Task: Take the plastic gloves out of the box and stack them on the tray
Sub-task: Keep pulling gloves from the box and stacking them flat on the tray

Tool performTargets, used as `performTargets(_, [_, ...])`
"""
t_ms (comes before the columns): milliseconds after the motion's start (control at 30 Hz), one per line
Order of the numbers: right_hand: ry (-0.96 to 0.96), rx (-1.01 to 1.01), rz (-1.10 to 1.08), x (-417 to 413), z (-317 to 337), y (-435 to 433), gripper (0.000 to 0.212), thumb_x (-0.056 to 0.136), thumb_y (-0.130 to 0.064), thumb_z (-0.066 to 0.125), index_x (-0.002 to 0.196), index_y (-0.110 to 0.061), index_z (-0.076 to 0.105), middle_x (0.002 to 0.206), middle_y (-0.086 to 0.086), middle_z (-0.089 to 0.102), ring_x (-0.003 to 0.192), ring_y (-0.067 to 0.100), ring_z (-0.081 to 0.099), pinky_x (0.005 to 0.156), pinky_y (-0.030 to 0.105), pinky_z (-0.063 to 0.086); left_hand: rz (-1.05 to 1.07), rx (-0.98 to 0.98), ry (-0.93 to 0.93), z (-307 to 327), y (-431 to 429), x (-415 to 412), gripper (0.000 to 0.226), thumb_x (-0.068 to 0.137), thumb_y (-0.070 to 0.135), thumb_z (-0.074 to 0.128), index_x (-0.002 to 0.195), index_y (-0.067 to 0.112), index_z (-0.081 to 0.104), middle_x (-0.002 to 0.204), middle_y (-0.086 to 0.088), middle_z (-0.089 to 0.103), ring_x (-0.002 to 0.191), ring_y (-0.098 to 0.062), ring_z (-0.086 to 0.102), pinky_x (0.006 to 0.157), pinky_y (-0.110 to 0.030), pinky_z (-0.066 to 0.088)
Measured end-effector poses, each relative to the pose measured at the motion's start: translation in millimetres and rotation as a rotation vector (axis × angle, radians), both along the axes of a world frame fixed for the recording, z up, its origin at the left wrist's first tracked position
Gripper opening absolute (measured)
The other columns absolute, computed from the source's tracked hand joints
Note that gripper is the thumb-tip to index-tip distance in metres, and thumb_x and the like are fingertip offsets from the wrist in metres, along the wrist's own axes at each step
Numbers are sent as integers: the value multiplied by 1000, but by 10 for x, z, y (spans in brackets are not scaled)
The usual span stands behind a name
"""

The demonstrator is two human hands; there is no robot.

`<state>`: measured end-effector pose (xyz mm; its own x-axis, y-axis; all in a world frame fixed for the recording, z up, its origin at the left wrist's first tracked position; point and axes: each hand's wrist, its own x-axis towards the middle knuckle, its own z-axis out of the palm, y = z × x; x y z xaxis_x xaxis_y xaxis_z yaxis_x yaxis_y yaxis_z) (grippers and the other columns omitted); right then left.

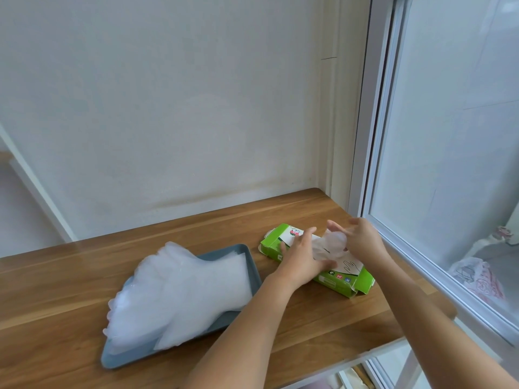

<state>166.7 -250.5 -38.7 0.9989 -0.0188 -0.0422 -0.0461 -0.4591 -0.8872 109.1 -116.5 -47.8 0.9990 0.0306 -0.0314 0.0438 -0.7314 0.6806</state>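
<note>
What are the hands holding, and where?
The right hand pinches a plastic glove by its crumpled upper end; the left hand only presses the green box flat.

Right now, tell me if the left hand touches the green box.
Touching. Head view shows the left hand flat on the green box; the right hand pinches a glove.

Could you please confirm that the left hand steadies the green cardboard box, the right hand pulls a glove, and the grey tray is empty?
Not empty: the head view shows the grey rectangular tray holding a stack of clear plastic gloves. The left hand steadies the green cardboard box; the right hand pulls a glove.
</note>
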Motion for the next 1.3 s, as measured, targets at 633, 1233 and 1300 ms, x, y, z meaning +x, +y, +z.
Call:
performTargets(633, [-136,-358,112,31,478,219,18,85,-20,62,72,-12,72,63,2,53,54,13,43,46,25,33,10,70,-17,-101,88,6,100,80,52,71,153,13,14,159,-2,24,148,-15,13,118,-45,-4])
performTargets(1233, [-517,299,394,-255,1317,-67,23,93,-12,58,73,-9,69,73,3,68,79,19,65,81,32,50,33,-87,163,37,200,10,85,85,31,70,153,16,22,156,-4,29,143,-22,27,118,-39,23])
performTargets(1300, [-477,243,537,-344,1469,-50,25,95,-10,53,75,-4,66,71,1,69,79,17,67,84,31,51,53,-271,117,220,342,-11,60,88,9,56,145,20,42,149,-2,42,136,-16,39,109,-29,36])
